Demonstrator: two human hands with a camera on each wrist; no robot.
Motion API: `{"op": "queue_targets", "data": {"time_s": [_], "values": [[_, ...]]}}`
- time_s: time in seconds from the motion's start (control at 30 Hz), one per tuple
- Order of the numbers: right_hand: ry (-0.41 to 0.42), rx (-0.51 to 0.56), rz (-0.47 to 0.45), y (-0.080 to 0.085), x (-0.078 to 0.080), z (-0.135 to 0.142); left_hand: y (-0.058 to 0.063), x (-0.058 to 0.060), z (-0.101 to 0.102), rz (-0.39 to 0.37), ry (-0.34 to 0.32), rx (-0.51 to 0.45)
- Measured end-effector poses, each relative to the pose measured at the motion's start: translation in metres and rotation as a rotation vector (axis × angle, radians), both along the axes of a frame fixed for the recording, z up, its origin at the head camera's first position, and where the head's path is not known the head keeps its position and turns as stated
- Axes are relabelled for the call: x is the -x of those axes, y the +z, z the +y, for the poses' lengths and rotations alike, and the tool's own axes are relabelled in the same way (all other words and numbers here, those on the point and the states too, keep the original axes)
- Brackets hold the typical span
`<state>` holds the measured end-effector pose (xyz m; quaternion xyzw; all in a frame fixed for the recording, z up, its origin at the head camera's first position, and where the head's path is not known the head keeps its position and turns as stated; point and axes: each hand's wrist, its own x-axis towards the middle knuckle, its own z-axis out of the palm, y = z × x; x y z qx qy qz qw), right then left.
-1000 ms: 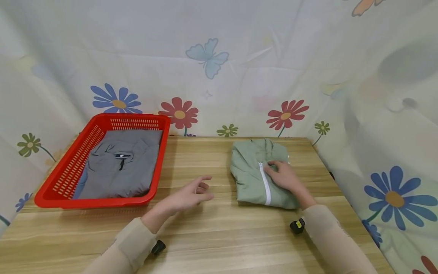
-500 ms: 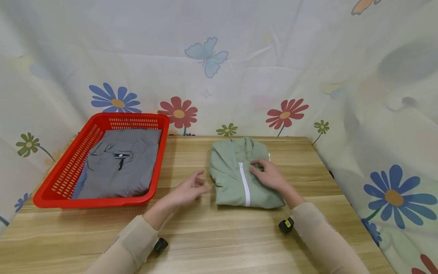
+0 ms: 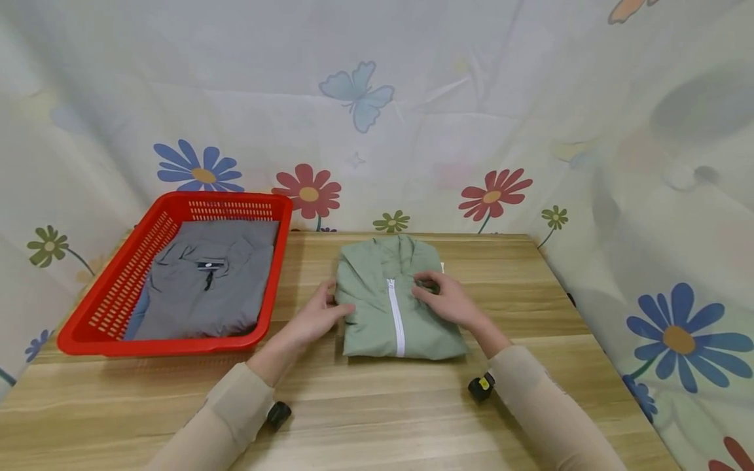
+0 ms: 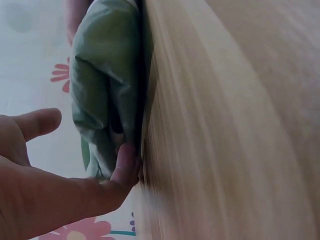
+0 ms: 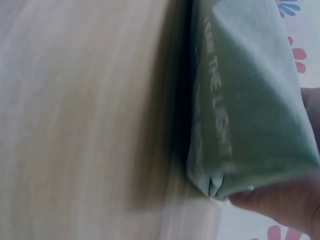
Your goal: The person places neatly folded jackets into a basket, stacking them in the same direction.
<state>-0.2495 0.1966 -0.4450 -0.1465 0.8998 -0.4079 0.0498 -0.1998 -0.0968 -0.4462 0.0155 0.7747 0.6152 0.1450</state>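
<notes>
A folded green jacket [image 3: 371, 327] with a white zipper lies on the wooden table, collar toward the back. My right hand [image 3: 452, 302] grips its right side, thumb over the top; the other fingers are largely hidden. In the right wrist view, pale lettering runs along the jacket's [image 5: 250, 100] folded side. At the opposite side, my left hand [image 3: 312, 317] has its thumb spread apart from its fingers. The left wrist view shows fingertips [image 4: 126, 159] touching the jacket's lower edge by the tabletop, while the thumb stands off the cloth.
To the left stands a red plastic basket [image 3: 277, 275] holding a folded grey garment [image 3: 206, 294], with something blue under it. A flower-printed curtain [image 3: 448, 78] hangs behind and beside the table [image 3: 377, 412].
The jacket has slid left across the table with my right hand on it. My left hand's fingers have come against its left edge; the basket has stayed put.
</notes>
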Motion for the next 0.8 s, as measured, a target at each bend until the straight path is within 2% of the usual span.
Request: {"op": "queue_targets", "data": {"time_s": [0.13, 0.2, 0.3, 0.37, 0.47, 0.63, 0.8], "values": [[-0.024, 0.14, 0.057, 0.001, -0.001, 0.002, -0.002, 0.002, 0.0, 0.006, 0.026, 0.016], [-0.08, 0.208, 0.092, 0.0, -0.001, 0.006, -0.002, 0.003, 0.0, -0.004, 0.038, 0.012], [-0.185, 0.253, 0.123, 0.0, 0.0, 0.014, -0.003, 0.004, 0.0, -0.014, 0.042, 0.007], [-0.242, 0.216, 0.114, -0.001, 0.001, 0.021, -0.003, 0.004, 0.0, -0.019, 0.042, 0.001], [-0.266, 0.121, 0.04, -0.002, 0.001, 0.03, -0.002, 0.006, 0.0, -0.023, 0.039, -0.005], [-0.211, -0.041, -0.123, -0.002, -0.004, 0.037, -0.001, 0.008, 0.001, -0.029, 0.032, -0.02], [-0.183, -0.094, -0.162, -0.004, -0.004, 0.034, -0.002, 0.01, 0.003, -0.042, 0.019, -0.066]]}}
